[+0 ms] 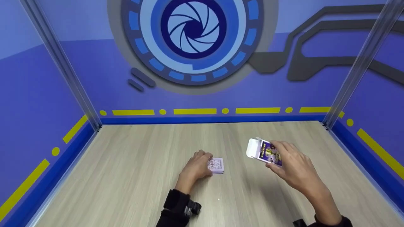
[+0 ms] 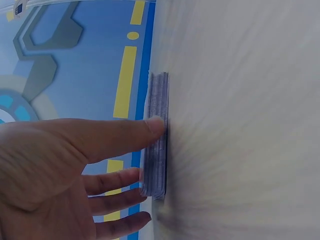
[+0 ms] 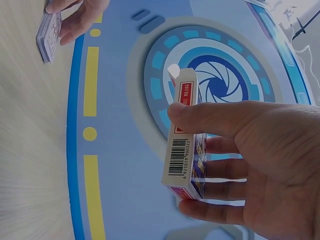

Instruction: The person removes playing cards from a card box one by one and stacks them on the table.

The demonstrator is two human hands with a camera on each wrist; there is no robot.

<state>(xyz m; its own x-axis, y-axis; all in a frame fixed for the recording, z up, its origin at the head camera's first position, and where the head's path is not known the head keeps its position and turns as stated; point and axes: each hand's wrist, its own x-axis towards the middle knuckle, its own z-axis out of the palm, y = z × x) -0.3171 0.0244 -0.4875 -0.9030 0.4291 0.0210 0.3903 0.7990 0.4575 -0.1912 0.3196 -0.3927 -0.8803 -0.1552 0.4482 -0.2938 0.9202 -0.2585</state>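
Observation:
A deck of cards (image 1: 216,165) with patterned backs lies on the wooden table (image 1: 126,176), a little left of centre. My left hand (image 1: 209,165) grips the deck of cards (image 2: 158,100), thumb (image 2: 148,127) on its edge and fingers (image 2: 125,197) reaching behind it. To the right, my right hand (image 1: 277,157) holds a purple card box (image 1: 264,152) above the table, its white flap open and pointing left. In the right wrist view the card box (image 3: 183,145) shows its barcode side, pinched between thumb (image 3: 210,116) and fingers (image 3: 220,170). The deck (image 3: 47,31) shows at top left.
Blue walls with yellow dashes enclose the table on three sides. Metal corner posts (image 1: 63,66) stand at the back left and back right. Bare wood surrounds both hands.

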